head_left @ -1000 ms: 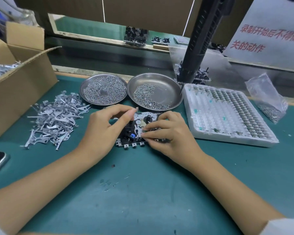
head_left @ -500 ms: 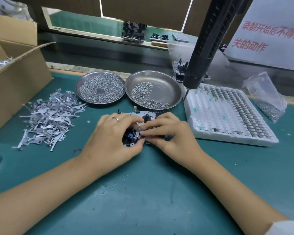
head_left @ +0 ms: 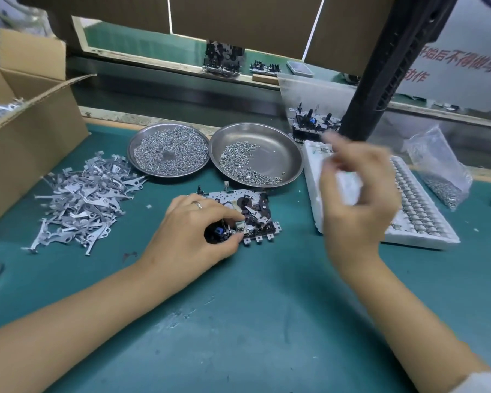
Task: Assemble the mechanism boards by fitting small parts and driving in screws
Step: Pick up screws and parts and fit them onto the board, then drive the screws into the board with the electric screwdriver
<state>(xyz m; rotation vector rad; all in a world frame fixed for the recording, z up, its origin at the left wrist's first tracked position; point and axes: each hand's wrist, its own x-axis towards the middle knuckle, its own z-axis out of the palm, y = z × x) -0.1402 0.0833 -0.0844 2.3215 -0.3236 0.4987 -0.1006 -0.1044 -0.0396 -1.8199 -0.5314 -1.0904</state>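
Mechanism board flat mid-desk, long axis left-right; near-left part hidden.
Left hand grips it; right hand raised, blurred, grip unclear.

Green bench holds 2 dishes, tray, board.

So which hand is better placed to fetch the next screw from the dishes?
Probably the right hand: it is lifted free beside the right-hand dish, while the left hand holds the mechanism board.

light: bright, even, soft shadows | blur: right hand motion-smeared | edges: wide-angle bowing
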